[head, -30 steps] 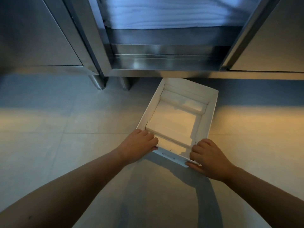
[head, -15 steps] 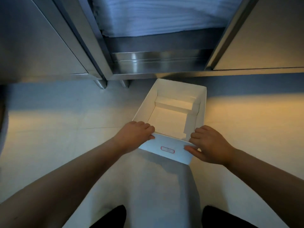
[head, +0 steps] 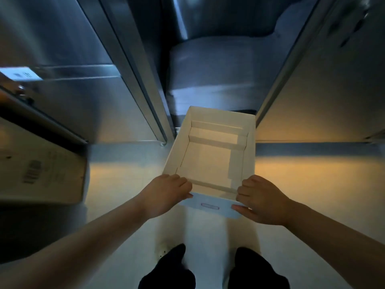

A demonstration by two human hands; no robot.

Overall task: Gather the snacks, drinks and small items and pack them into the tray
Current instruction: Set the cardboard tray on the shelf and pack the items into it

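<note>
A white cardboard tray (head: 249,151) with folded inner flaps and nothing inside is held up in front of me, above the pale floor. My left hand (head: 166,195) grips its near left corner, fingers curled over the rim. My right hand (head: 260,202) grips the near right corner, thumb under the front wall. A small oval mark (head: 210,206) shows on the tray's front face. No snacks, drinks or small items are in view.
Stainless steel cabinets (head: 79,101) stand ahead, with an open compartment holding a grey stack (head: 214,67). A cardboard box (head: 39,170) sits at the left. My dark shoes (head: 168,272) are on the tiled floor below.
The tray has come up off the floor in both hands and the view has risen with it; the cabinets look taller, and the box at the left and my shoes have come into view.
</note>
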